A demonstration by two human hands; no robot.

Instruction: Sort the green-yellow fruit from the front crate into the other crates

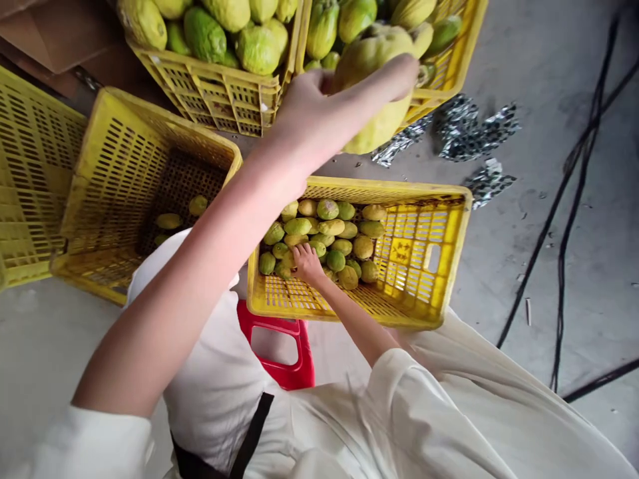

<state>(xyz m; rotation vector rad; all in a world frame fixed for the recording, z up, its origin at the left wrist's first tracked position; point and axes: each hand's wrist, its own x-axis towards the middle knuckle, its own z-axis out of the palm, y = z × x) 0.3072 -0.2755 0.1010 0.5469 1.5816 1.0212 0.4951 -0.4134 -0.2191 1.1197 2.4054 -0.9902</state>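
Note:
My left hand (324, 110) reaches across to the upper middle, its thumb and fingers closed around a large, lumpy yellow-green fruit (377, 130). That fruit is held above the floor, near the far right crate, and looks like a citron or papaya. Lower down, my right hand (307, 263) rests on the layer of yellow-green fruits (332, 227) inside the near yellow crate (417, 313). The right fingers lie spread over the fruits, and no fruit is plainly gripped. Fruits cover the left and middle of this crate's bottom.
Two yellow crates at the back, one left (214, 100) and one right (464, 60), hold more fruit. A deep yellow crate (114, 146) at left contains several fruits. A red stool (304, 352), silvery patterned wrappers (462, 130) and black cables (564, 246) are on the floor.

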